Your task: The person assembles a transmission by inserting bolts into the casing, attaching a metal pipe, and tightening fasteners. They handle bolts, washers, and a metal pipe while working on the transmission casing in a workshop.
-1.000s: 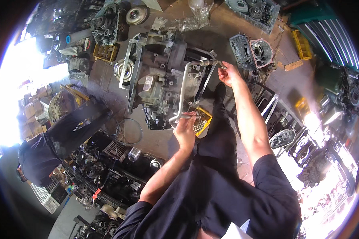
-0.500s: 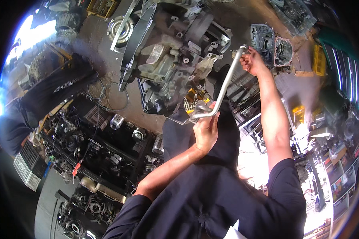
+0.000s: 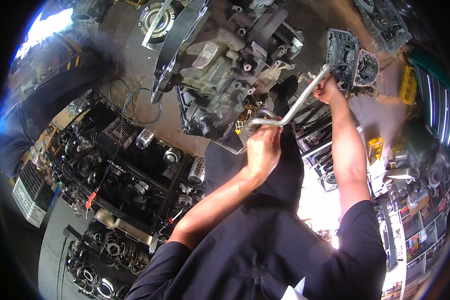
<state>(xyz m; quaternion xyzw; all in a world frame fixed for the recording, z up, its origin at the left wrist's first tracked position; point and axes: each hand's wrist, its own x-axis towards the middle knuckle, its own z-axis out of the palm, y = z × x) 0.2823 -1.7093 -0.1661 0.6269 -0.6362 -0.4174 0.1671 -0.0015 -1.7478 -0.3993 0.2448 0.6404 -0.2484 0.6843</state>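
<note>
A bent, silvery metal pipe (image 3: 301, 103) slants between my two hands. My left hand (image 3: 263, 152) is closed round its lower end, where the pipe curls back on itself. At the upper end, the curled fingers of my right hand (image 3: 327, 91) hold it from the right; the pipe partly hides them. Just beyond my left hand stands a large gearbox (image 3: 222, 70) with a pale label on its casing. The pipe's lower bend overlaps the gearbox's near edge in view; I cannot tell whether they touch.
Left of me, a dark rack (image 3: 130, 172) carries many metal parts. An opened casing (image 3: 342, 54) lies on the floor beyond my right hand. A loose cable (image 3: 130, 120) loops on the floor. Yellow bins (image 3: 407, 85) and a parts shelf (image 3: 422, 240) stand at the right.
My left hand has moved up and away from me with the pipe's lower end. My right hand has shifted right and slightly nearer, so the pipe tilts more. The whole view has shifted somewhat.
</note>
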